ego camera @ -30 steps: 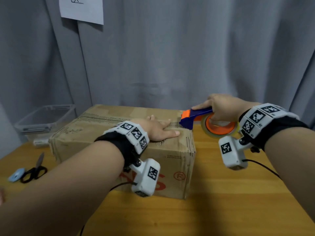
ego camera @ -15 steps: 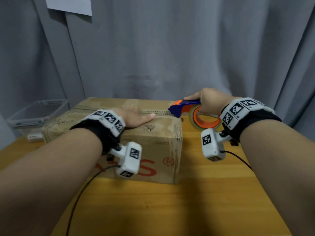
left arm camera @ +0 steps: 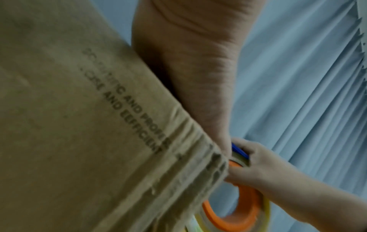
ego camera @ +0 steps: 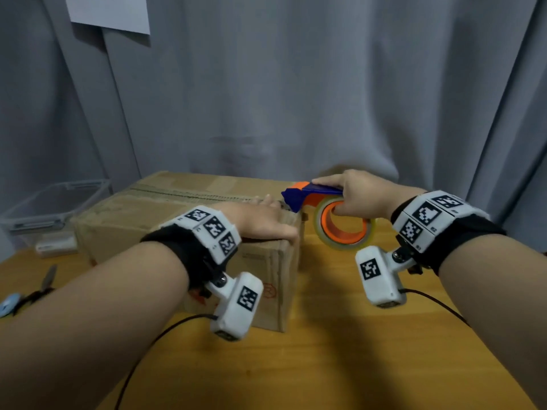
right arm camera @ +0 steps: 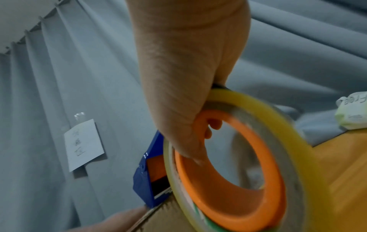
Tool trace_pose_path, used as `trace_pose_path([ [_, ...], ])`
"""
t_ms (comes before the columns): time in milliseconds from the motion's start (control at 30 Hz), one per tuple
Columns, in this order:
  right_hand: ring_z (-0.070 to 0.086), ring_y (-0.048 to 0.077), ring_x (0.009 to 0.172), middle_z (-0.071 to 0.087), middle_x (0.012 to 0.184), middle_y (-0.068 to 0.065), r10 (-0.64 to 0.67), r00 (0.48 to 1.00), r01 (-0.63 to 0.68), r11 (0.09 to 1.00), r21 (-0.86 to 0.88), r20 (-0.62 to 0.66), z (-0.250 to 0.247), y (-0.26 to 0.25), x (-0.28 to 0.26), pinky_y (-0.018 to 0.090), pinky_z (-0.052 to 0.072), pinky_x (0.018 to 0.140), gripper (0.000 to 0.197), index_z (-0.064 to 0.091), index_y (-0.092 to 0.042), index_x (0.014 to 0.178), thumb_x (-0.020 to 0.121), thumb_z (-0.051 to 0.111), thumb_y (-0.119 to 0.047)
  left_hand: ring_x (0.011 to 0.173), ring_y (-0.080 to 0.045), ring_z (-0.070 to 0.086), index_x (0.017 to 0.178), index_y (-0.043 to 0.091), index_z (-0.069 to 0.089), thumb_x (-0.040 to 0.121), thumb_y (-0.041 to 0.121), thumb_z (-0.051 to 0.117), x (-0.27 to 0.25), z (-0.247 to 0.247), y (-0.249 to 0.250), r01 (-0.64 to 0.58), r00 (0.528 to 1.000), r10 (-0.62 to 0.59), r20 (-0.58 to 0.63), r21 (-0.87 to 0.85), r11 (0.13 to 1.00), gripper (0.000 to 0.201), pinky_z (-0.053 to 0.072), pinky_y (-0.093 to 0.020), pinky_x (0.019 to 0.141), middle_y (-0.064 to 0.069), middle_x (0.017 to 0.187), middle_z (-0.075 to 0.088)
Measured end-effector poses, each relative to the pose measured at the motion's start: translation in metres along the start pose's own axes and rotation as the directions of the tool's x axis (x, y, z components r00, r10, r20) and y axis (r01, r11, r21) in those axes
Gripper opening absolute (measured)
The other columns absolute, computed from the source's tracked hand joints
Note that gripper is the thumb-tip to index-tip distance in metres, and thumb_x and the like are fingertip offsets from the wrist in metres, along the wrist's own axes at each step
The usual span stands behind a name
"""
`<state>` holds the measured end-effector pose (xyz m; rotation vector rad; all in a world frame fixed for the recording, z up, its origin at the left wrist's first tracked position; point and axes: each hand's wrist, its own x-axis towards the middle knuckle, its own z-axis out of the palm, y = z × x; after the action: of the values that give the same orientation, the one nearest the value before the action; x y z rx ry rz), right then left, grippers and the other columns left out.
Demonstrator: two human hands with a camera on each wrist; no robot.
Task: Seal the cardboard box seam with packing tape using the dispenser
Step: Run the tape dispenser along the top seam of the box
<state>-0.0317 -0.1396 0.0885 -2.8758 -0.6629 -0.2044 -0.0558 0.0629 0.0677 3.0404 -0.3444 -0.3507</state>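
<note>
A brown cardboard box [ego camera: 142, 229] lies on the wooden table, its top seam [ego camera: 189, 196] running left to right. My left hand [ego camera: 260, 220] lies flat on the box top near its right end, fingers straight. My right hand [ego camera: 355, 193] grips a blue and orange tape dispenser [ego camera: 310, 195] carrying a clear tape roll [ego camera: 343, 232] on an orange core. The dispenser's blue nose touches the box's right top edge just past my left fingertips. In the right wrist view, fingers curl through the orange core [right arm camera: 234, 180]. The left wrist view shows the box edge [left arm camera: 178, 157] under my palm [left arm camera: 190, 70].
A clear plastic bin [ego camera: 50, 208] stands at the far left by the grey curtain [ego camera: 296, 84]. Scissors [ego camera: 44, 285] and a small blue object [ego camera: 9, 301] lie at the table's left edge. Cables trail from both wrist cameras over the table [ego camera: 340, 350].
My right hand has brought the dispenser left until its nose meets the box's right top edge. My left hand stays flat on the box top. The head view has shifted.
</note>
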Motion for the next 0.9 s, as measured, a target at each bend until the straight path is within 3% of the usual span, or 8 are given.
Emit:
trace_pose_path([
  [67,0.051,0.006,0.072,0.054,0.094,-0.006,-0.038,0.999,0.038,0.999,-0.007,0.037,0.0,-0.01,-0.004,0.02,0.043,0.065,0.067,0.037,-0.03,0.143,0.083,0.063,-0.02,0.143,-0.026,0.017,0.149,0.026,0.015,0.061,0.072,0.053,-0.002,-0.003,-0.021,-0.053,0.999,0.053,0.006,-0.042,0.998,0.106,0.021,-0.045,0.115,-0.005,0.157,0.017],
  [133,0.052,0.015,0.088,0.05,0.105,0.003,-0.05,0.997,0.052,0.998,-0.029,0.066,0.003,-0.022,-0.004,0.025,0.043,0.076,0.071,0.03,-0.034,0.145,0.083,0.063,-0.025,0.138,-0.023,0.029,0.146,0.031,0.018,0.051,0.073,0.054,-0.005,-0.006,-0.036,-0.079,0.997,0.08,0.004,-0.09,0.993,0.11,0.026,-0.045,0.113,0.0,0.151,0.029],
  [233,0.054,0.015,0.081,0.046,0.107,0.005,-0.028,0.992,0.032,0.999,-0.031,0.119,0.005,-0.038,0.003,0.023,0.038,0.072,0.075,0.021,-0.042,0.147,0.085,0.06,-0.028,0.131,-0.02,0.038,0.143,0.033,0.023,0.052,0.076,0.056,-0.008,-0.006,-0.047,-0.058,0.998,0.056,-0.02,-0.142,0.988,0.106,0.031,-0.045,0.109,0.004,0.145,0.038],
  [367,0.058,0.015,0.094,0.063,0.109,-0.005,-0.002,0.993,-0.001,1.0,0.028,0.116,-0.019,-0.05,0.015,0.022,0.042,0.078,0.059,0.049,-0.038,0.136,0.082,0.065,-0.021,0.142,-0.026,0.023,0.148,0.028,0.018,0.048,0.093,0.039,0.002,-0.006,-0.043,0.033,0.997,-0.036,-0.063,-0.06,0.998,0.121,0.023,-0.048,0.114,-0.002,0.156,0.023],
  [600,0.057,0.013,0.085,0.065,0.097,-0.006,-0.008,0.997,0.01,1.0,-0.03,0.079,-0.058,-0.074,0.031,0.024,0.043,0.074,0.049,0.062,-0.036,0.122,0.077,0.068,-0.017,0.144,-0.023,0.016,0.15,0.031,0.01,0.046,0.089,0.043,0.012,-0.003,-0.044,-0.029,0.998,0.022,-0.058,-0.136,0.99,0.124,0.02,-0.045,0.116,0.002,0.159,0.011],
  [733,0.055,0.012,0.079,0.059,0.083,-0.011,-0.003,0.992,0.009,0.999,-0.045,0.129,-0.061,-0.076,0.021,0.022,0.042,0.07,0.049,0.062,-0.034,0.124,0.079,0.065,-0.015,0.14,-0.023,0.025,0.148,0.027,0.019,0.07,0.073,0.057,0.01,-0.002,-0.043,-0.023,0.997,0.01,-0.07,-0.187,0.982,0.099,0.024,-0.04,0.113,-0.001,0.155,0.022],
  [800,0.054,0.008,0.07,0.06,0.082,-0.012,0.024,0.988,-0.018,0.999,-0.038,0.149,-0.064,-0.068,0.013,0.019,0.043,0.062,0.049,0.063,-0.035,0.122,0.078,0.066,-0.013,0.139,-0.023,0.028,0.147,0.024,0.024,0.072,0.07,0.057,0.011,-0.002,-0.043,-0.013,0.997,0.0,-0.074,-0.183,0.983,0.094,0.026,-0.04,0.112,-0.004,0.153,0.026],
  [900,0.055,0.005,0.063,0.063,0.078,-0.015,0.073,0.988,-0.077,0.997,0.018,0.135,-0.075,-0.055,0.001,0.017,0.041,0.057,0.049,0.065,-0.037,0.119,0.077,0.068,-0.013,0.144,-0.025,0.018,0.15,0.015,0.014,0.077,0.071,0.052,0.012,-0.002,-0.043,0.042,0.997,-0.049,-0.056,-0.125,0.991,0.1,0.021,-0.041,0.114,-0.009,0.158,0.013],
])
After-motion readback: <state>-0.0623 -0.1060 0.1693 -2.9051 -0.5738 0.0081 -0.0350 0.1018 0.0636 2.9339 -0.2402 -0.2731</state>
